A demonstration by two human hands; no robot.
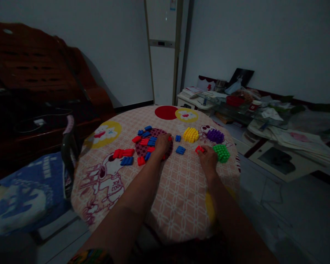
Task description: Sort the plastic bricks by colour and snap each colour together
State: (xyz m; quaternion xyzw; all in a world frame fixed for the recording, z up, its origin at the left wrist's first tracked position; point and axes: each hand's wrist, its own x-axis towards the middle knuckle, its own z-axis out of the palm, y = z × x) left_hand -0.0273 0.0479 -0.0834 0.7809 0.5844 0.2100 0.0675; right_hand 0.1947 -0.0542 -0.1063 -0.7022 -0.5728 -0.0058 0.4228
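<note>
My left hand [161, 145] is closed at the right of the scattered pile, and a bit of a red building block [169, 138] shows at its fingertips. Most of that block is hidden by the fingers. In my right hand [209, 157] a small red toy block [199, 149] is pinched between thumb and fingers, low over the tablecloth. Between the hands lie a blue block [180, 150] and a smaller blue block [178, 138]. Red blocks [123, 153] and blue blocks [127, 161] are spread left of my left hand. Beside my right hand sits a green block cluster [221, 153].
A yellow cluster [191, 134] and a purple cluster [215, 136] stand on the round patterned tablecloth [178, 198]. Left of the table are a chair [68, 154] and a wooden bench [30, 62]. A cluttered low cabinet [275, 157] stands at the right.
</note>
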